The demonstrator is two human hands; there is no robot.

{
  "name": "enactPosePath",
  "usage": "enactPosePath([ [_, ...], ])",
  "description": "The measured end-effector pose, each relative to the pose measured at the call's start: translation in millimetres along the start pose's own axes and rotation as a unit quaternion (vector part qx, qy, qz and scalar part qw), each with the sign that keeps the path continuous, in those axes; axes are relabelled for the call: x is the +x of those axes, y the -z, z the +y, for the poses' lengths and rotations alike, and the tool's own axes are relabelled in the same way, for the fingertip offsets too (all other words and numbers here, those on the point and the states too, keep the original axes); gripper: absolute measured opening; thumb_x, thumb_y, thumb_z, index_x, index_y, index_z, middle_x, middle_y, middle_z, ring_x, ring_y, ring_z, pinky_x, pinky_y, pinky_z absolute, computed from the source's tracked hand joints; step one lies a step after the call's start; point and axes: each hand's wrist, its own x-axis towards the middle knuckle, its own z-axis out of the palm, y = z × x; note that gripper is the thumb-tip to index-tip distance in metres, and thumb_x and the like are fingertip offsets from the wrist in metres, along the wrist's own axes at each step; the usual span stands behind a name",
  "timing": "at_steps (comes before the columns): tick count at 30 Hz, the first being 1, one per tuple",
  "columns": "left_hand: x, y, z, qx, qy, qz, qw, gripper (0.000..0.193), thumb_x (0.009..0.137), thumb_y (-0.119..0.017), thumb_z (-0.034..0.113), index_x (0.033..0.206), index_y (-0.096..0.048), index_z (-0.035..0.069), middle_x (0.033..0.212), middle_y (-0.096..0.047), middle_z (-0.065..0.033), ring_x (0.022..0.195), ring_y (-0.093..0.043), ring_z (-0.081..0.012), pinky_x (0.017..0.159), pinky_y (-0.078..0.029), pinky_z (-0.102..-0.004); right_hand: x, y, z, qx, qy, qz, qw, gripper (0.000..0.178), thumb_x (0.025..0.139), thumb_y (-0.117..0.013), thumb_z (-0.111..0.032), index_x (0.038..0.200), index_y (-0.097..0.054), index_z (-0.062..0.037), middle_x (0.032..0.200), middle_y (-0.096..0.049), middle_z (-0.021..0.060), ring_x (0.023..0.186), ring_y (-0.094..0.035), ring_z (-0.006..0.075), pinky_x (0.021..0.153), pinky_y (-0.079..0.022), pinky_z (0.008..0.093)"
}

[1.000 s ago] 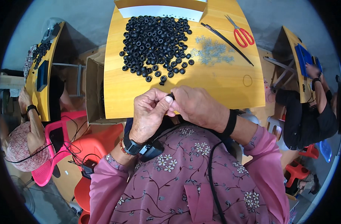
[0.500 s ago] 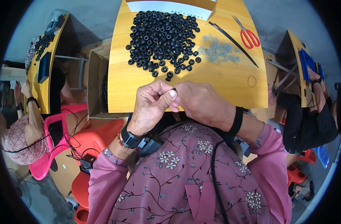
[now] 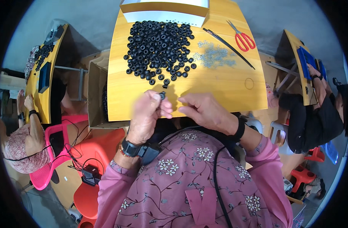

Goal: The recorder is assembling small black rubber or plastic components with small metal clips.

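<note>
My left hand (image 3: 146,114), slightly smeared by motion, pinches a small black rubber ring (image 3: 162,95) between thumb and fingers above the table's near edge. My right hand (image 3: 210,112) is a short way to its right, thumb and forefinger apart, with nothing visible between them. Just beyond the left hand lies a loose black ring (image 3: 165,86). Farther back spreads a large pile of the same black rings (image 3: 155,47). To the right of the pile are many tiny silvery pieces (image 3: 214,55), too small to make out.
An open white box (image 3: 164,15) stands at the table's far edge. A black rod (image 3: 231,49) and red-handled scissors (image 3: 244,41) lie right; a thin ring (image 3: 249,83) is nearer. A cardboard box (image 3: 97,95) adjoins the table (image 3: 227,93). Other people sit at tables on both sides.
My hands, together before, have come apart: the left moved left and nearer with a black ring showing in its fingertips, the right opened. The view has shifted slightly.
</note>
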Motion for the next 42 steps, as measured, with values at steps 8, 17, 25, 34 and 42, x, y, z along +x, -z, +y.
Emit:
enactPosePath([
  [8, -15.3, 68.2, 40.3, -0.050, -0.148, 0.214, 0.964, 0.031, 0.104, -0.049, 0.035, 0.100, -0.058, 0.006, 0.084, -0.057, -0.0050, 0.075, -0.055, -0.0185, 0.068, -0.046, -0.0318, 1.3, 28.7, 14.4, -0.092, -0.064, 0.106, 0.988, 0.019, 0.089, -0.060, -0.012, 0.101, -0.063, 0.0033, 0.094, -0.065, 0.0236, 0.089, -0.063, 0.0430, 0.077, -0.050, 0.0487],
  [17, -21.4, 129.8, 43.6, -0.100, -0.179, 0.309, 0.929, 0.032, 0.103, -0.054, 0.028, 0.119, -0.057, 0.001, 0.094, -0.063, -0.0059, 0.084, -0.060, -0.0171, 0.077, -0.051, -0.0296, 48.4, 16.8, 29.4, -0.214, -0.002, 0.053, 0.975, 0.019, 0.087, -0.062, -0.006, 0.103, -0.063, 0.0052, 0.092, -0.063, 0.0234, 0.089, -0.062, 0.0422, 0.078, -0.050, 0.0467],
  [25, -13.8, 77.1, 38.0, 0.042, -0.233, 0.295, 0.926, 0.018, 0.097, -0.062, 0.010, 0.112, -0.062, 0.001, 0.088, -0.065, -0.0061, 0.072, -0.062, -0.0126, 0.063, -0.054, -0.0252, 46.8, 13.0, 26.7, -0.142, -0.005, 0.074, 0.987, 0.016, 0.089, -0.061, -0.006, 0.101, -0.063, 0.0029, 0.088, -0.065, 0.0214, 0.080, -0.066, 0.0354, 0.070, -0.053, 0.0423],
  [34, 0.9, -12.0, 1.7, 0.169, -0.130, 0.012, 0.977, 0.025, 0.092, -0.068, 0.002, 0.116, -0.063, -0.003, 0.099, -0.070, -0.0105, 0.080, -0.066, -0.0143, 0.073, -0.055, -0.0270, 0.6, 1.5, -9.8, 0.298, -0.147, 0.097, 0.938, 0.018, 0.094, -0.067, -0.009, 0.108, -0.066, 0.0017, 0.084, -0.068, 0.0026, 0.066, -0.064, 0.0066, 0.050, -0.049, 0.0193],
  [42, 12.2, -35.1, -14.8, 0.211, -0.116, -0.069, 0.968, 0.024, 0.091, -0.066, -0.006, 0.115, -0.064, -0.001, 0.095, -0.065, -0.0004, 0.082, -0.059, -0.0046, 0.072, -0.050, -0.0194, -13.5, 2.7, 6.5, 0.397, -0.137, 0.091, 0.903, 0.020, 0.094, -0.067, -0.010, 0.107, -0.066, 0.0049, 0.088, -0.070, 0.0072, 0.067, -0.066, 0.0080, 0.047, -0.051, 0.0186],
])
